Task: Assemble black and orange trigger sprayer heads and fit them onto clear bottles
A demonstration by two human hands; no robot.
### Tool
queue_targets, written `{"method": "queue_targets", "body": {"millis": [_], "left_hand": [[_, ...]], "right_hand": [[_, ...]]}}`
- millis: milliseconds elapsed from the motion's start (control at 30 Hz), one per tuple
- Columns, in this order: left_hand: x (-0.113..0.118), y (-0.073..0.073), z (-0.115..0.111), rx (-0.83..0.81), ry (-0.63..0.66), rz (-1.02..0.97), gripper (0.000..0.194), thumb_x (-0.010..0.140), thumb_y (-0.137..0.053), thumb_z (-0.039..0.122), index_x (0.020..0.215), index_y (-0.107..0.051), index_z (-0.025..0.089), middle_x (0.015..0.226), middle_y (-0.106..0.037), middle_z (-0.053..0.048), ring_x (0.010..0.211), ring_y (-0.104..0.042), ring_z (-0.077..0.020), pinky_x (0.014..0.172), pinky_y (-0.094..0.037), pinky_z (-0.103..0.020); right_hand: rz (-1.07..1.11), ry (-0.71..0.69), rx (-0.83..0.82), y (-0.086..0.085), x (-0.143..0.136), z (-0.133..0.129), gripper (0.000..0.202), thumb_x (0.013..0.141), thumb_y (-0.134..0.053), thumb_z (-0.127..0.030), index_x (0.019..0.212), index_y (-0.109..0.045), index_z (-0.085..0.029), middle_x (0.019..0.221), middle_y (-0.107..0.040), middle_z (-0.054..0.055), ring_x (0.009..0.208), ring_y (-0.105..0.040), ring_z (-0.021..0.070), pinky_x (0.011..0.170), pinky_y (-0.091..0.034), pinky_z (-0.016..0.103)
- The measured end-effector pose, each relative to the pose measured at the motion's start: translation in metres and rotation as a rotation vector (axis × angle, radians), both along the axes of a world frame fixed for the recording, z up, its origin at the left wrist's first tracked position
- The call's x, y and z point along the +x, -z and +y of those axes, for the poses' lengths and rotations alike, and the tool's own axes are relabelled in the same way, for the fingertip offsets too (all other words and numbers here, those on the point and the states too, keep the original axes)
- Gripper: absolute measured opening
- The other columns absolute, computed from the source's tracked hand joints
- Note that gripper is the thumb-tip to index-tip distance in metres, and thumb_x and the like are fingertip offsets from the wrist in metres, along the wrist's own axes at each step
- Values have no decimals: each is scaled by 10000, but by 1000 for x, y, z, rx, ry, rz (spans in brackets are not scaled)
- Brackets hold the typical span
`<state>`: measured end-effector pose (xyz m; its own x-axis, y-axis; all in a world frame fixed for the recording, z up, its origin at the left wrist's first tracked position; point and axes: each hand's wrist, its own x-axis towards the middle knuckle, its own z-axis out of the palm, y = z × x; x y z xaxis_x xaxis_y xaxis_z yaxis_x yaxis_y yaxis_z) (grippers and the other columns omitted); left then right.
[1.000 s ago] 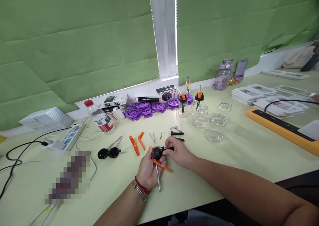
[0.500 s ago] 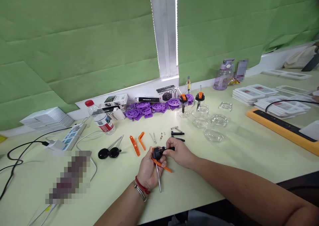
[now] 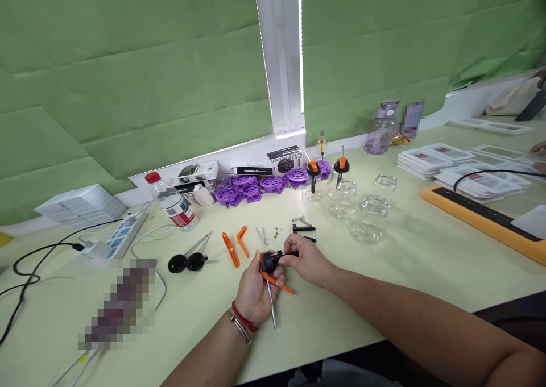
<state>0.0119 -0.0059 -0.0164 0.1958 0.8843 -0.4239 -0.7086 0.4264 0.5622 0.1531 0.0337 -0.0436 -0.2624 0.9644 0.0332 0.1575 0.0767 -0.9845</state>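
Observation:
My left hand (image 3: 252, 289) is closed around a black lid (image 3: 268, 262) with an orange lever (image 3: 282, 287) and a metal tube (image 3: 272, 307) that points down toward the table's front edge. My right hand (image 3: 307, 262) pinches a slim black plastic part (image 3: 292, 254) at the lid's underside, and the two pieces meet. Just beyond the hands lie a small spring (image 3: 300, 220), black stems (image 3: 303, 228), short metal pins (image 3: 262, 236) and tiny brass bits (image 3: 276, 232). Two loose orange levers (image 3: 231, 249) rest to the left, beside two black lids with metal tubes (image 3: 195, 261).
Clear glass jars (image 3: 365, 231) stand to the right; two others carry black lids with orange levers (image 3: 314, 167). Purple plastic wheels (image 3: 245, 182) lie along the wall. A water bottle (image 3: 173, 202), a power strip (image 3: 127, 233) and cables are left. An orange-edged bar (image 3: 482, 222) and white frames (image 3: 482, 179) sit right.
My hands and the lid stay almost in place. At the far right edge, another person's hand has shifted slightly.

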Motion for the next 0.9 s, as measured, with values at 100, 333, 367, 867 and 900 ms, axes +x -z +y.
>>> {"method": "queue_targets", "body": {"millis": [100,333,367,867,900], "left_hand": [[0,1,0,3,0,-2,286,922,-366,342,874,-533,116,684,-519,-56,519,-438,-102,462,-381,-210],[-1,0,0,-1,3,-8,290,923,-368,344,867,-535,114,684,-521,-53,516,-435,-99,465,-382,-209],[0,0,-1,-3,2,-8,289,923,-368,343,867,-535,113,683,-520,-53,515,-434,-98,466,-382,-208],[2,-2,-1,-7,-15,-2,295,925,-360,342,863,-532,112,681,-529,-61,507,-429,-100,461,-373,-212],[2,-2,-1,-8,-15,0,296,926,-359,343,862,-533,112,680,-528,-61,507,-428,-100,461,-372,-212]], "right_hand": [[8,4,-9,2,0,0,225,668,-617,-216,841,-473,-214,707,-514,-40,668,-479,133,644,-380,271],[3,-9,-34,0,0,0,178,676,-610,-214,826,-515,-197,735,-558,-13,718,-517,151,681,-393,291],[8,-7,-34,-1,0,-1,178,674,-610,-212,822,-513,-198,732,-556,-16,715,-516,150,679,-393,290],[21,3,-47,0,-1,0,168,663,-630,-203,814,-557,-188,746,-587,-5,722,-541,152,686,-415,293],[25,10,-42,0,-1,0,172,659,-635,-203,811,-555,-188,755,-590,-3,735,-545,155,694,-416,296]]}}
